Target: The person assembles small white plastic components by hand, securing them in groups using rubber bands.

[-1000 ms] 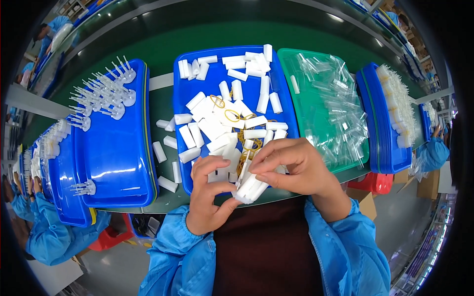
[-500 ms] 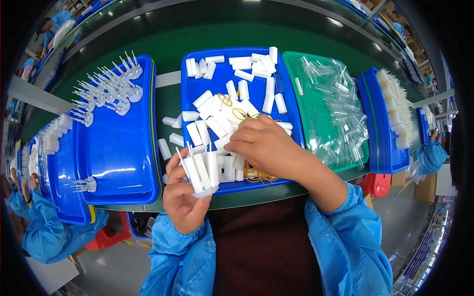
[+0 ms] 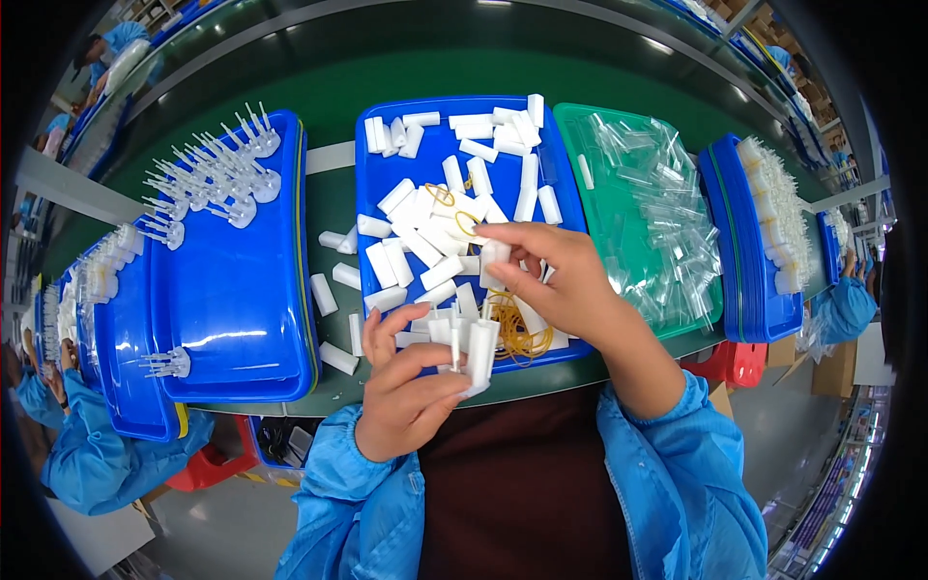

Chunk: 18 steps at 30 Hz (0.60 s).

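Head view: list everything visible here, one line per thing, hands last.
blue tray: one, centre, holds many white tubes and yellow rubber bands
blue lids: a stack, left, topped with clear pronged parts
green tray: one, right of centre, full of clear sleeves
green belt: under the trays
left hand: grip on a bundle of white tubes
right hand: pinching one white tube

A long green workbench (image 3: 406,77) curves across the scene, its surface catching bright strips of overhead light. Grey floor (image 3: 232,532) shows below its near edge (a red stool (image 3: 208,466) sits down there). Shelving (image 3: 831,493) lines the far right, with cardboard boxes (image 3: 833,369) stacked nearby.
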Available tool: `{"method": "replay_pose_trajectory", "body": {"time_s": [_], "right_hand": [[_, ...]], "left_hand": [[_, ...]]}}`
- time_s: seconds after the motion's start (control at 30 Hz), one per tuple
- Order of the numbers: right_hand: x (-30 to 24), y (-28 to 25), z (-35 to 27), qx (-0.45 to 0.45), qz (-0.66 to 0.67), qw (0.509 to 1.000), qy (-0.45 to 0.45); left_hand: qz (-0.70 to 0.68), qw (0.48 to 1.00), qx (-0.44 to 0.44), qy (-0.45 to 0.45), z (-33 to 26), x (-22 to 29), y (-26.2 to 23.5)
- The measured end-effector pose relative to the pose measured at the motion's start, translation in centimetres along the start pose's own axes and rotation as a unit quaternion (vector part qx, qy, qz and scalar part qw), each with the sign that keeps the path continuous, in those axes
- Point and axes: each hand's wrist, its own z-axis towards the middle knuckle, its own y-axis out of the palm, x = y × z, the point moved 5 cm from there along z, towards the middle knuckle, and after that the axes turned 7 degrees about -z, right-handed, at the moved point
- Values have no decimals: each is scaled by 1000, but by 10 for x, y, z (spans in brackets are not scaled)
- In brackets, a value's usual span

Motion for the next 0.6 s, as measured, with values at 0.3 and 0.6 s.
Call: {"method": "replay_pose_trajectory", "body": {"time_s": [0.3, 0.6], "right_hand": [[15, 6, -18, -19, 342, 939, 39], [22, 4, -23, -2, 319, 944, 83]], "left_hand": [[37, 998, -49, 11, 12, 11, 22], [67, 995, -75, 16, 15, 15, 31]]}}
